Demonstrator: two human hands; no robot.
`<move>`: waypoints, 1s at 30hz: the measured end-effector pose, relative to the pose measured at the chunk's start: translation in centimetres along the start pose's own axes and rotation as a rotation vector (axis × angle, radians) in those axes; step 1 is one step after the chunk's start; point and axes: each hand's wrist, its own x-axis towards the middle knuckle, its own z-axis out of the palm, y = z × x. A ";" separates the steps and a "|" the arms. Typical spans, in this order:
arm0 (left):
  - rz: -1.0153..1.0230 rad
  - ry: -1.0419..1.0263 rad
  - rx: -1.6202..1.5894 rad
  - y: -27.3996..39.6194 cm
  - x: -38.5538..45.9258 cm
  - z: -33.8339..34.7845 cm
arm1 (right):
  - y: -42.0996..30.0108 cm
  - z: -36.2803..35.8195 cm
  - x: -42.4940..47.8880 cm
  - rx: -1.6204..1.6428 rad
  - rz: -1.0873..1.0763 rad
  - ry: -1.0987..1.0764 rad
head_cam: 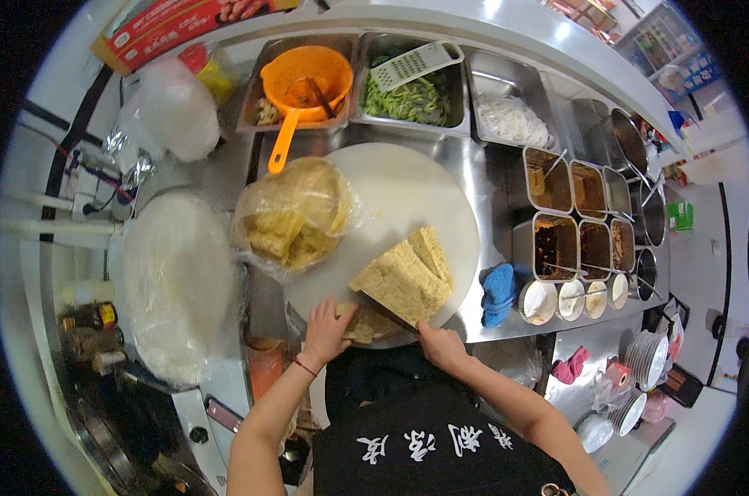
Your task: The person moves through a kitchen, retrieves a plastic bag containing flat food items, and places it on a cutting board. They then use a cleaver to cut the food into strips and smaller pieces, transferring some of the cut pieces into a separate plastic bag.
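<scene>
On a round white cutting board (405,180) rests a folded yellowish slab of spongy food (405,276), maybe wheat gluten or tofu. My right hand (441,347) grips a knife at the board's near edge; the blade's dark edge runs along the near side of the slab. Just left of it, my left hand (326,335) touches smaller pieces of the same food (368,325), its fingertips at their left end. More of this food lies in a clear plastic bag (297,214) on the board's left. The knife's handle is mostly hidden in my fist.
Behind the board stand steel pans with an orange strainer (306,80), shredded greens with a grater (415,65), and white shreds (514,121). Sauce containers (554,248) and a blue cloth (497,294) are at right. A plastic-wrapped round stack (179,279) sits at left.
</scene>
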 end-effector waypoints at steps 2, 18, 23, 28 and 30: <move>0.001 0.007 -0.001 0.2 0.7 -0.2 | 1.6 0.0 -0.6 -0.006 0.014 0.005; -0.064 0.100 -0.120 2.5 11.9 -1.3 | 7.2 -7.2 7.5 -0.209 -0.005 0.174; -0.021 -0.006 -0.228 0.8 10.6 -1.3 | 5.7 -6.5 5.8 -0.123 0.036 0.133; -0.223 0.109 -0.495 -0.3 9.6 1.9 | 5.3 -4.2 1.9 -0.004 0.087 0.089; -0.228 0.143 -0.561 0.1 9.9 1.9 | 5.1 -3.5 0.6 0.047 0.093 0.080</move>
